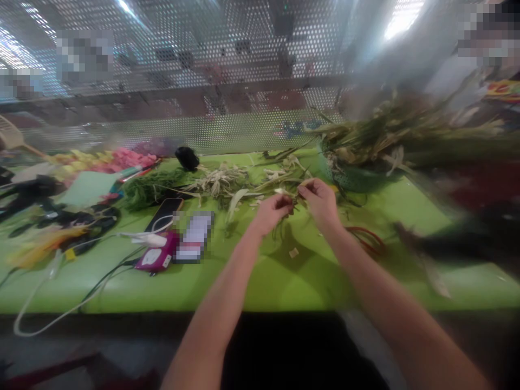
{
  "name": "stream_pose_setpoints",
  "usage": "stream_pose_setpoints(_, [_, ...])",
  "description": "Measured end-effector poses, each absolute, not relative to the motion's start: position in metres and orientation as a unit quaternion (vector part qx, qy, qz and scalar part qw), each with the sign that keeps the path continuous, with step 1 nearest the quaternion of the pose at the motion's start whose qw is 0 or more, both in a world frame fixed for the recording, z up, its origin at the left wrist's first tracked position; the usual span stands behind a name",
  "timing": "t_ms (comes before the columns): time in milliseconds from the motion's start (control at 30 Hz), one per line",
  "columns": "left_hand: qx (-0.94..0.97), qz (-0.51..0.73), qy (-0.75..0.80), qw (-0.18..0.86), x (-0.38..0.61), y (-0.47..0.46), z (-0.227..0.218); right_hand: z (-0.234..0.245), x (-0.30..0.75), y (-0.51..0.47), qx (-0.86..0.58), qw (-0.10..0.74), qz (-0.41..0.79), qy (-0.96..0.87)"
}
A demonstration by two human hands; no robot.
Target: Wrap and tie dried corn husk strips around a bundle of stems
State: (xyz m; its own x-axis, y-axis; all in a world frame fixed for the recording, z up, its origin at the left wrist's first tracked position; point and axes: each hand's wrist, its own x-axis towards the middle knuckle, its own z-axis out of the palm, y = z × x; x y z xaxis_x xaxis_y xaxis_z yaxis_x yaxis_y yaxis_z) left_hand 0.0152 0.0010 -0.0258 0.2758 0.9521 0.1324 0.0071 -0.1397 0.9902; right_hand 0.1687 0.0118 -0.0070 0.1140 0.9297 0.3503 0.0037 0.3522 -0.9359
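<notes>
Over the green tabletop, my left hand (273, 212) is closed, its fingers pinching thin dry plant strips (296, 201) whose ends hang below. Close beside it, my right hand (319, 199) also pinches, thumb against fingertips, at the upper end of the same strips. Blur hides exactly how the fingers sit on them. Just behind my hands lies a loose spread of pale dried husks (221, 180). A red ring-shaped loop (368, 238) rests right of my right wrist, and a small beige scrap (293, 252) lies below my hands.
A green basket (353, 177) heaped with dried leaves (377, 127) stands at the back right. To the left are a magenta charger box (156, 259) with cables, two phones (195, 236), green fibre (152, 187) and pink material (132, 158). A perforated metal screen (244, 70) rises behind.
</notes>
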Motion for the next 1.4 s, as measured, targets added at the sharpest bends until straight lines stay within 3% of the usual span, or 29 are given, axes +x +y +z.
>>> stream_pose_setpoints(267, [0.608,0.431,0.415,0.522,0.011,0.004,-0.028,-0.003,0.174,0.012,-0.426,0.607,0.37,-0.56])
stream_pose_setpoints(500, [0.534,0.585,0.43,0.434,-0.012,-0.002,-0.002,-0.004,0.173,0.009,-0.446,0.571,0.309,-0.616])
stream_pose_setpoints(733, [0.637,0.466,0.427,0.44,0.016,-0.011,-0.007,-0.009,0.171,0.008,-0.441,0.568,0.328,-0.613])
stream_pose_setpoints(1100, [0.646,0.466,0.423,0.431,0.02,-0.01,-0.013,-0.004,0.169,0.006,-0.416,0.589,0.394,-0.569])
stream_pose_setpoints(1400, [0.616,0.469,0.471,0.423,0.021,-0.01,-0.016,-0.002,0.174,0.009,-0.424,0.552,0.408,-0.591])
